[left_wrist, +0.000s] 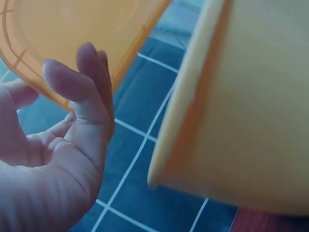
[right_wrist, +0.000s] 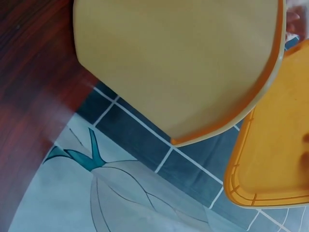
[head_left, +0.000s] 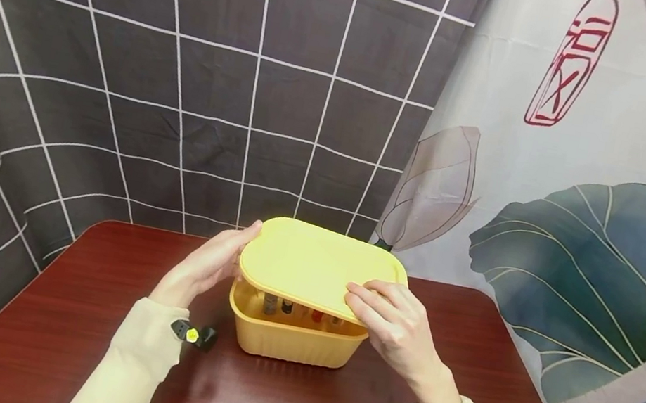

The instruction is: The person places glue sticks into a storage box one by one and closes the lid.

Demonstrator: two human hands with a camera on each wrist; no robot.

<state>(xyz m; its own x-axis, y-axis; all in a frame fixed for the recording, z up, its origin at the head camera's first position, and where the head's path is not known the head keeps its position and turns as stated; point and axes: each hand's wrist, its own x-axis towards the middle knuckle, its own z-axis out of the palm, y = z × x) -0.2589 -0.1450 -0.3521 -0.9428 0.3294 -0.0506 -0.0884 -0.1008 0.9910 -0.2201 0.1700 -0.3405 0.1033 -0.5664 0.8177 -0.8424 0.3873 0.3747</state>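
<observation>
A yellow lid [head_left: 319, 265] is held tilted over a yellow plastic box [head_left: 299, 344], leaving a gap along the front. My left hand [head_left: 213, 261] grips the lid's left end; in the left wrist view, the fingers [left_wrist: 91, 92] lie against its ribbed underside and the thumb is at its edge. My right hand [head_left: 398, 325] holds the front right edge, fingers bent over the top; its thumb is hidden. Through the gap, several small items show inside, including a red one [head_left: 316, 316] and a grey one [head_left: 270, 303]; their kinds are unclear.
The box stands on a dark red wooden table [head_left: 87, 305]. Behind it hangs a dark grey cloth with a white grid [head_left: 208, 82], and on the right a pale cloth with a leaf print [head_left: 595, 261]. A black strap device [head_left: 194, 335] sits at the left wrist.
</observation>
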